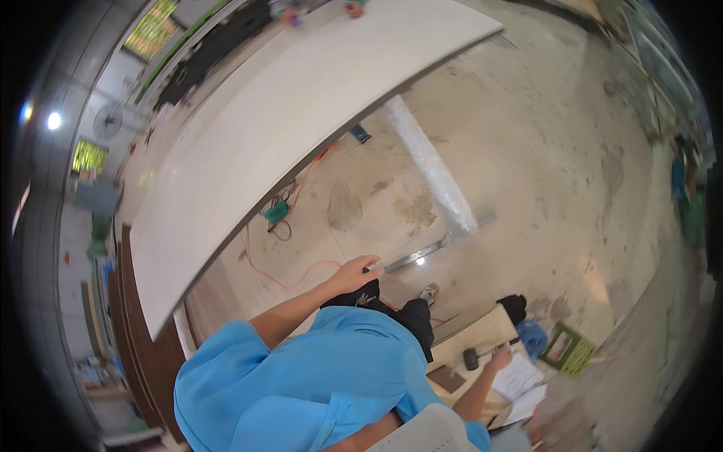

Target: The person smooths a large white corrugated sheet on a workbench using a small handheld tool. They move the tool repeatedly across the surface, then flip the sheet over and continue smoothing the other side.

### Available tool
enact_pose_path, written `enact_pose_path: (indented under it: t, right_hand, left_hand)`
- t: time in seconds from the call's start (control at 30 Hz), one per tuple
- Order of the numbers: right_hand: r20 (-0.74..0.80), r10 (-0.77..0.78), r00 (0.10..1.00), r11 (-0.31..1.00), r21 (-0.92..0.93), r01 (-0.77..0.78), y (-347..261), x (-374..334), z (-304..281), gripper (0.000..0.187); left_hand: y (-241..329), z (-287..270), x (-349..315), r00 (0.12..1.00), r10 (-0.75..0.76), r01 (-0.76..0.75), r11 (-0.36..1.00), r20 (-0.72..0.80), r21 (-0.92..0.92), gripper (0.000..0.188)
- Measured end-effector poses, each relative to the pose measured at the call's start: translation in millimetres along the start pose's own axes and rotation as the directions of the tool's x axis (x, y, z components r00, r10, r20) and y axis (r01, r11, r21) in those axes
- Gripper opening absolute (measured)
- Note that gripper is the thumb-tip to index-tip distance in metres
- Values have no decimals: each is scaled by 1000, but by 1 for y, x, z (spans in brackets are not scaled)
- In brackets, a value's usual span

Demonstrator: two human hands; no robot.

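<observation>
My right hand [497, 358] is closed around the handle of a mallet with a black head [471, 359], low over a light wooden surface [488, 329] at the lower right. White paper sheets [518, 378] lie beside that hand, and a flat brown piece [447, 378] lies left of the mallet head. Further left, in front of my body, my left hand [355, 274] is closed with a small dark thing at its fingertips, too small to name. It is apart from the large white panel [271, 135] ahead.
A plastic-wrapped post [433, 166] stretches over the floor to a grey metal bar [418, 256]. An orange cord [260, 267] and a green tool [277, 212] lie near the panel. A green crate [567, 350] stands at right. Another person's hands [354, 9] are at the panel's far edge.
</observation>
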State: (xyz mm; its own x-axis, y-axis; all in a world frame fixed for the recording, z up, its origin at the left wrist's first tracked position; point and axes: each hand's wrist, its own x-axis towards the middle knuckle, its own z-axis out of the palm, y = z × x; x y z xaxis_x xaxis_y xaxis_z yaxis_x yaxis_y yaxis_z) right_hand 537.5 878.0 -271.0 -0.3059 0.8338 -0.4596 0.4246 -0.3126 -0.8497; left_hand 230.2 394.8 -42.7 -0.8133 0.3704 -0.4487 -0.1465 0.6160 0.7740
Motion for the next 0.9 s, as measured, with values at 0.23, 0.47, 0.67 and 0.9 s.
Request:
enact_pose_path:
  t: [0.23,0.47,0.67,0.9]
  right_hand:
    - [769,-608,197,565,244,788,-249,-183,265,42]
    - [934,-117,-337,228,356,906,-231,-333,355,53]
    - [944,185,-271,174,240,955,-164,-433,418,50]
    - [350,-295,-889,-12,929,370,-122,-781,563,52]
  left_hand:
    - [37,43,0,950,-206,257,103,233,-961,72]
    - [-3,-3,-95,968,-241,-193,-537,-70,-821,72]
    - [-150,-7,-295,591,-622,-753,-198,-514,-627,62]
    - [-252,107,-505,14,-959,-797,160,-283,-582,50]
